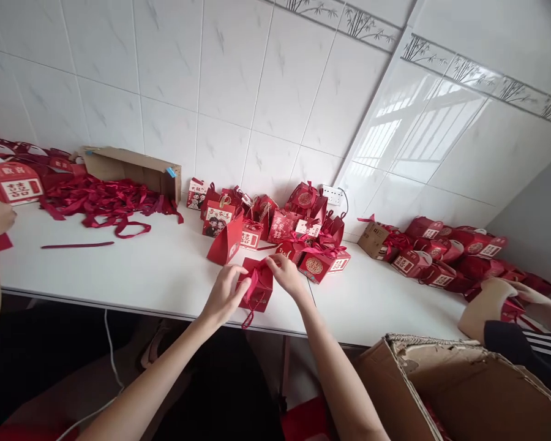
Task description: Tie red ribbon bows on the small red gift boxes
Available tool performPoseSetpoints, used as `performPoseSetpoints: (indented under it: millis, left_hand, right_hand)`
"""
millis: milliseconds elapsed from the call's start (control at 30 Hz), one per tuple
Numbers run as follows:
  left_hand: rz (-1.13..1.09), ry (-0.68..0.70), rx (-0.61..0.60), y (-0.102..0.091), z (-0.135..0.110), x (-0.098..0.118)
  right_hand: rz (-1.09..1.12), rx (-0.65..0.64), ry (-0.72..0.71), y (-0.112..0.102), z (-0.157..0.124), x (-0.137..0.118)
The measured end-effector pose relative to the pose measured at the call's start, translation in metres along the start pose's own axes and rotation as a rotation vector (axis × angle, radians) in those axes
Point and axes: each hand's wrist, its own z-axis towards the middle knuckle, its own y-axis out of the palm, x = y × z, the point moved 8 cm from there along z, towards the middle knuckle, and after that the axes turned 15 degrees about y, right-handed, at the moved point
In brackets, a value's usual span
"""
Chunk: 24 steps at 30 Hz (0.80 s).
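One small red box (265,296) sits close to the front edge of the white table (165,264), between the person's two hands and about equally near to both. A glossy red ribbon (253,283) slants across it from upper right to lower left, so the ribbon's long line runs from the right fingertips toward the left thumb; that line looks like the relation that matters. The right hand (284,274) appears to pinch the ribbon at the box's upper right. The left hand (224,295) curves round the left side, thumb against the ribbon; whether it grips or merely steadies, I cannot tell. A twisted cord (248,319) trails toward the table's front edge.

Just behind, to the left, stands a peaked red box (226,241); decorated boxes (283,225) crowd toward the rear edge. Toward the left rear corner, loose ribbons (110,199) spill before a cardboard tray (135,160). More boxes (436,252) pile up rightward, near a co-worker's hand (535,300). A large carton (395,383) stands before the front edge.
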Motion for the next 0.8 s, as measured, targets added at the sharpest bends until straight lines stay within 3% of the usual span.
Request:
performPoseSetpoints:
  millis: [200, 367, 533, 600, 800]
  left_hand:
    - [-0.024, -0.08, -0.133, 0.008, -0.001, -0.006]
    - [0.031, -0.012, -0.317, 0.004, 0.007, -0.008]
    - [0.258, 0.023, -0.234, -0.015, 0.013, -0.008]
    - [0.277, -0.049, -0.22, -0.019, 0.009, -0.01]
    - [0.119, -0.452, -0.357, -0.016, -0.017, -0.029]
  right_hand:
    - [-0.011, 0.028, 0.026, 0.003, -0.019, 0.017]
    - [0.053, -0.018, 0.086, -0.002, -0.047, 0.026]
    - [0.156, -0.155, 0.159, 0.0, -0.064, 0.029]
    - [0.17, -0.187, 0.176, -0.002, -0.069, 0.029]
    - [0.171, -0.361, 0.291, 0.004, -0.081, 0.038]
